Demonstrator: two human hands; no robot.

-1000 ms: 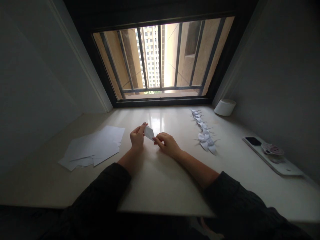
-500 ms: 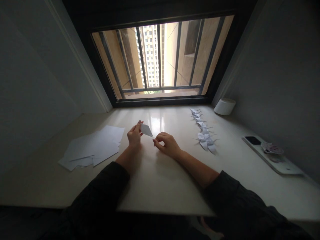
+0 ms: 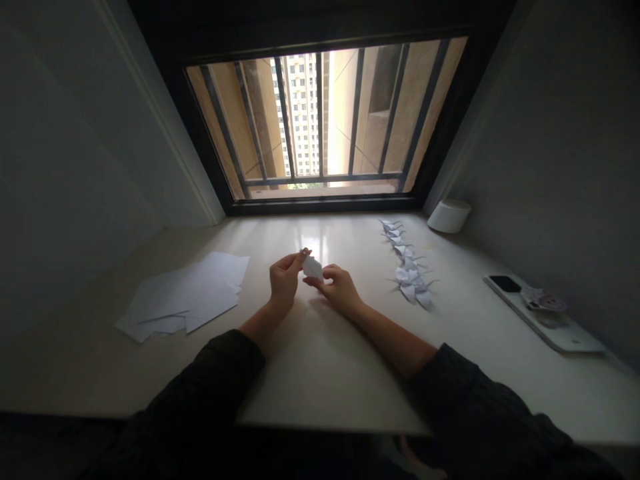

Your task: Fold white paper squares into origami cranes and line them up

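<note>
From my remote seat I see a small piece of folded paper (image 3: 313,268) between the two hands, above the middle of the pale sill (image 3: 320,380), a kite-like shape whose long axis slants from upper left to lower right in my view, with its lower-right end directed at the right hand and its broad face turned up towards me. The left hand (image 3: 284,279) pinches the upper-left end, thumb and fingertips pressed together on it. The right hand (image 3: 343,288) is at the opposite end, thumb under the lower edge and forefinger bent beside the corner; I cannot tell whether those two close firmly on the paper. Left of the left hand, well apart from it, loose white sheets (image 3: 193,290) lie flat in an overlapping, fanned pile. To the right of the right hand, a row of folded paper cranes (image 3: 409,275) runs from near the window towards me, bunched closely, their thin tips poking out sideways. Farther right lies a smartphone (image 3: 565,332) with a round grip (image 3: 544,298) on its back, and a white cylindrical object (image 3: 449,217) stands by the wall near the window corner. Behind everything is a dark-framed window (image 3: 220,170) with vertical bars (image 3: 320,120) beyond the glass
</note>
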